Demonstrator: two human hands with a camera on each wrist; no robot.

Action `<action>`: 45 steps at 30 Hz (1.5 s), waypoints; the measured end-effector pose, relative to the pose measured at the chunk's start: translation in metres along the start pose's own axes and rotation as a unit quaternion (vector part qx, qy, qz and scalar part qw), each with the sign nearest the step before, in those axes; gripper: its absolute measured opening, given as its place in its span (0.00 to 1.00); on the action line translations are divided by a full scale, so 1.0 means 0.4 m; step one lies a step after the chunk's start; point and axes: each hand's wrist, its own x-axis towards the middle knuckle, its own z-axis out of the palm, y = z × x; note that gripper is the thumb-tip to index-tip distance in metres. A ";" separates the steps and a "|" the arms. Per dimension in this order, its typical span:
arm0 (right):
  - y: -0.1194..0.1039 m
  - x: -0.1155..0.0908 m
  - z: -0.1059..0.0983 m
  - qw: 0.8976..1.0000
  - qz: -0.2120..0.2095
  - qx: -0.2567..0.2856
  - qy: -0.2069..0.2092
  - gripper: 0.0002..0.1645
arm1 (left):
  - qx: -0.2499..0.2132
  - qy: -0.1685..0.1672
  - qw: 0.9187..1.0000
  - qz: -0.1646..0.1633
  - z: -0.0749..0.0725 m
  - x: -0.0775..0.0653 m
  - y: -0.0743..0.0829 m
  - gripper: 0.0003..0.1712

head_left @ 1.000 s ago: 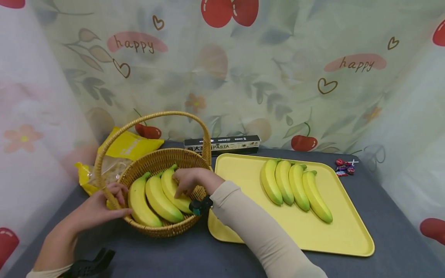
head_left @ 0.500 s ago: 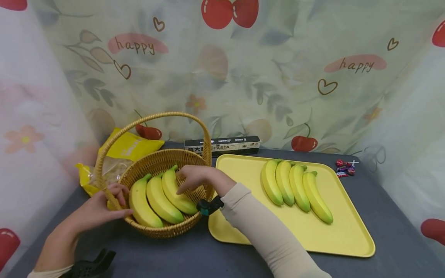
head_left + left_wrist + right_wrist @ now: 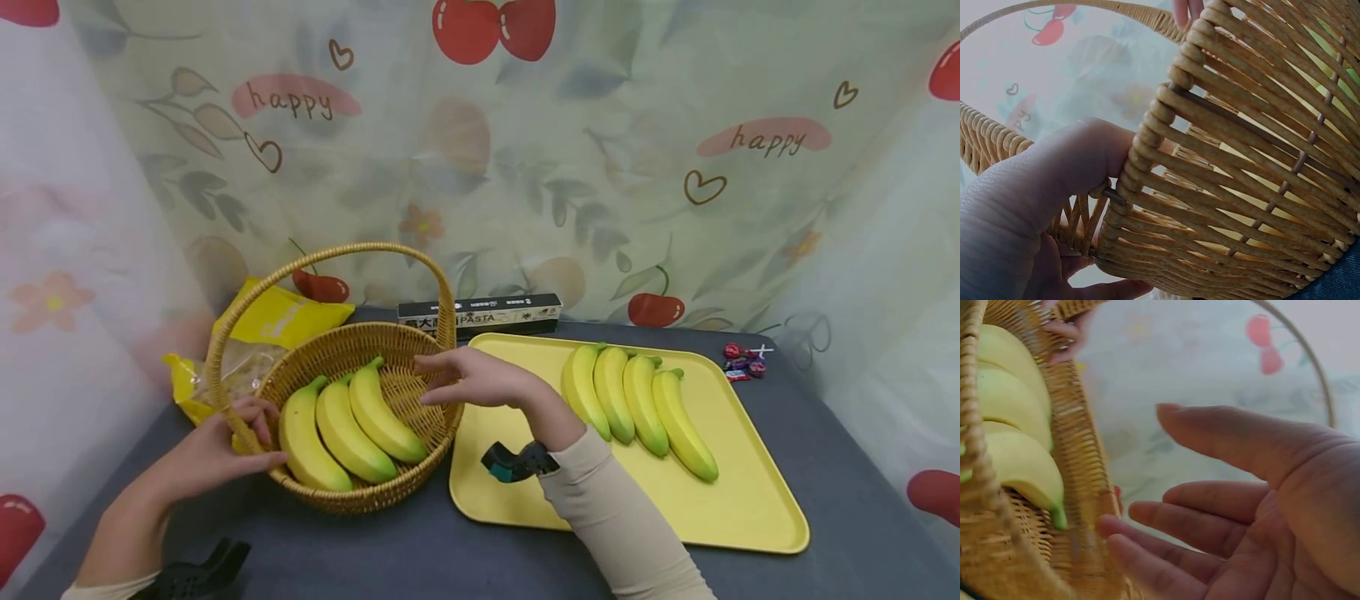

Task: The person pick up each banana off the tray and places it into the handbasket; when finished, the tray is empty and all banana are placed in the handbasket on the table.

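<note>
Three yellow bananas [image 3: 352, 429] with greenish ends lie side by side in a wicker basket [image 3: 360, 500] with a tall arched handle. My left hand [image 3: 202, 450] grips the basket's left rim near the handle's foot; the left wrist view shows the thumb [image 3: 1079, 156] over the rim and fingers around the outside. Over the basket's right rim hovers my right hand [image 3: 487, 379], fingers extended and nothing in it. In the right wrist view its fingers [image 3: 1166, 559] are spread apart from the thumb, beside the bananas. On a yellow tray [image 3: 517, 500] several more bananas [image 3: 637, 400] lie in a row.
A yellow plastic bag [image 3: 292, 321] lies behind the basket at the left. A black pasta box [image 3: 480, 314] stands at the back against the printed curtain. Small wrapped candies [image 3: 742, 362] sit past the tray's far right corner.
My right hand has let go of the rightmost banana in the basket and moved right, over the rim. The left hand has kept its hold on the basket.
</note>
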 end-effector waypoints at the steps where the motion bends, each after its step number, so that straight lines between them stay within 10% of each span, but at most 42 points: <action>1: 0.007 -0.015 -0.003 1.000 -0.005 0.007 0.011 0.35 | -0.001 0.000 1.000 0.000 0.001 0.000 0.000 0.14; 20: 0.156 -0.188 -0.041 0.965 -0.004 0.171 0.197 0.34 | 0.001 -0.005 1.000 -0.007 -0.002 0.003 0.008 0.15; 37: 0.289 -0.235 -0.040 0.886 0.101 0.184 0.414 0.29 | -0.003 -0.005 1.000 -0.010 0.001 0.001 0.000 0.15; 45: 0.344 -0.230 -0.025 0.882 0.119 0.148 0.431 0.31 | 0.004 -0.001 1.000 -0.007 0.006 0.004 -0.004 0.15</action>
